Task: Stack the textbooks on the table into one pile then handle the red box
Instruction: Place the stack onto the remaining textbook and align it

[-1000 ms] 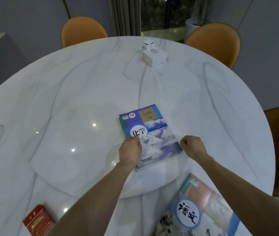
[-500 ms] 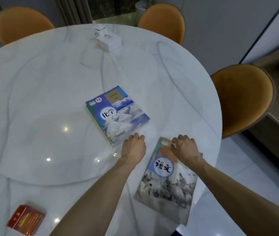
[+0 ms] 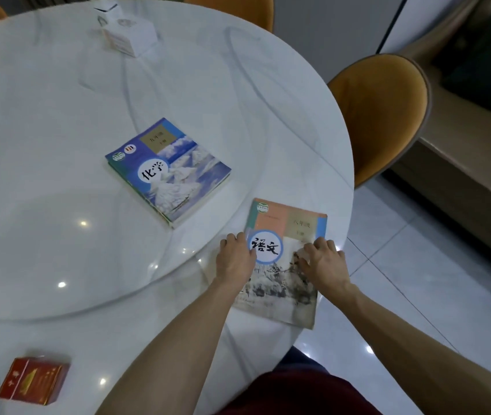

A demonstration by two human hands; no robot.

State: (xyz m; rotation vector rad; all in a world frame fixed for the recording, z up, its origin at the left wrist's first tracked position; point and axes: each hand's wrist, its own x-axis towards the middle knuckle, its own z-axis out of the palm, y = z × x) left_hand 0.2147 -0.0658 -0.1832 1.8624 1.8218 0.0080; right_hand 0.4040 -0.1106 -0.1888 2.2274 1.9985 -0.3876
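Observation:
A blue chemistry textbook (image 3: 168, 172) lies flat on the round glass turntable, with green edges of another book showing under it. Nearer me, at the table's right edge, lies a second textbook (image 3: 286, 223) with an orange-and-beige top and a grey landscape picture. My left hand (image 3: 235, 260) grips its left edge, fingers curled over the cover. Opposite it, my right hand (image 3: 323, 263) grips the right side. The red box (image 3: 33, 380) sits alone at the near left of the white marble table (image 3: 58, 115), far from both hands.
A white tissue box (image 3: 127, 34) stands at the far side of the table. An orange chair (image 3: 382, 115) is close to the table's right edge, with another chair (image 3: 232, 7) at the back. Tiled floor lies to the right.
Both hands left the blue chemistry textbook and moved toward me and to the right, settling on the second textbook's two sides. The view swung right and down.

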